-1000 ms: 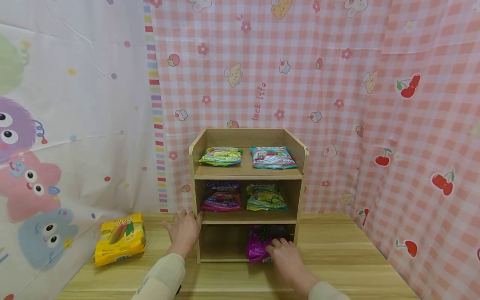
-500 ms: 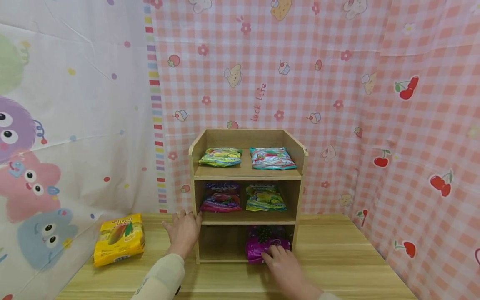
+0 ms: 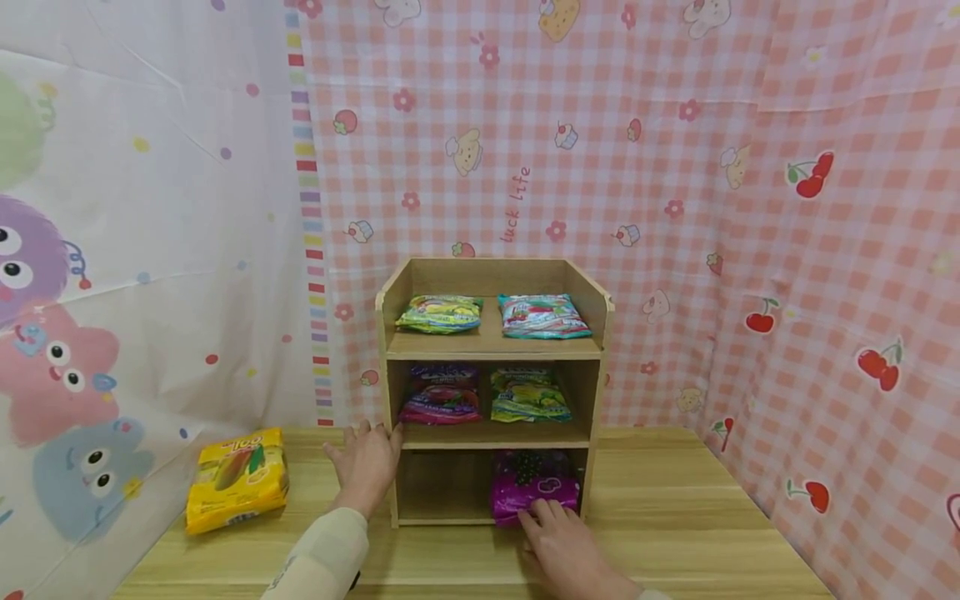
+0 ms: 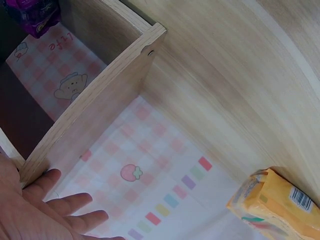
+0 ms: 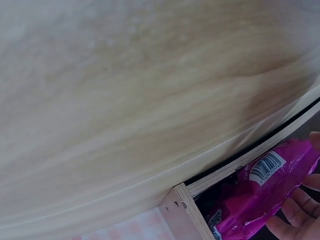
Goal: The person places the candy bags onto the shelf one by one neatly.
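A three-tier wooden shelf (image 3: 493, 432) stands on the table. In its bottom compartment, on the right side, lies a shiny purple bag (image 3: 510, 497) with a dark fruit picture; barcodes on it show in the right wrist view. My right hand (image 3: 561, 543) touches the bag's front lower edge with its fingertips, the fingers fairly straight. Against the shelf's left side wall rests my left hand (image 3: 367, 468), fingers spread. The left wrist view shows this hand (image 4: 45, 210) beside the edge of the wooden panel, holding nothing.
On the middle tier sit a purple-pink bag (image 3: 442, 396) and a yellow-green bag (image 3: 529, 397). The top tier bears a yellow-green bag (image 3: 439, 314) and a teal-white bag (image 3: 543, 317). A yellow mango-printed bag (image 3: 238, 482) lies at the left. Printed curtains (image 3: 480, 208) hang behind.
My right hand has slid left and down along the front of the purple bag, uncovering more of it. My left hand has stayed at the shelf's side.
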### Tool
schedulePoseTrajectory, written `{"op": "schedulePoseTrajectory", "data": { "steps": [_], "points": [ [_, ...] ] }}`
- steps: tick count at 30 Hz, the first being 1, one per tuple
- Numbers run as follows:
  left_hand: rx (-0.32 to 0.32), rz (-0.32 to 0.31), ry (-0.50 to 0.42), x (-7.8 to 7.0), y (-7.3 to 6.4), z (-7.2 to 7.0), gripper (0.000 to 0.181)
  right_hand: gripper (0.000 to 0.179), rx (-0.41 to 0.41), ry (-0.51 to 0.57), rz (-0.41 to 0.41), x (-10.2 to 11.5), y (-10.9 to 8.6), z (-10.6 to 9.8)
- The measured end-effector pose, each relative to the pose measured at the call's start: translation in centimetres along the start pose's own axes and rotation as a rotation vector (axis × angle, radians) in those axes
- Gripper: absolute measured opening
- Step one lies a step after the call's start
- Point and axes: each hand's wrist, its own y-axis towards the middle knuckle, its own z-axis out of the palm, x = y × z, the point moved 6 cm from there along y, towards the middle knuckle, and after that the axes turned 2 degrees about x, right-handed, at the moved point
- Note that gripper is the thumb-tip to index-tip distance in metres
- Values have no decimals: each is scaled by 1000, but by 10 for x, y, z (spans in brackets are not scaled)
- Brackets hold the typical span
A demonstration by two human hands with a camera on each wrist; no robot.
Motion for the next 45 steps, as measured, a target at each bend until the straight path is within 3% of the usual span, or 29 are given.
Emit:
{"op": "schedulePoseTrajectory", "data": {
  "steps": [19, 45],
  "points": [
    [0, 4, -3, 0, 0, 0, 46, 52, -15, -58, 12, -1, 7, 3],
    [-15, 14, 1, 0, 0, 0, 46, 73, 117, -158, 101, -9, 17, 15]
  ]
}}
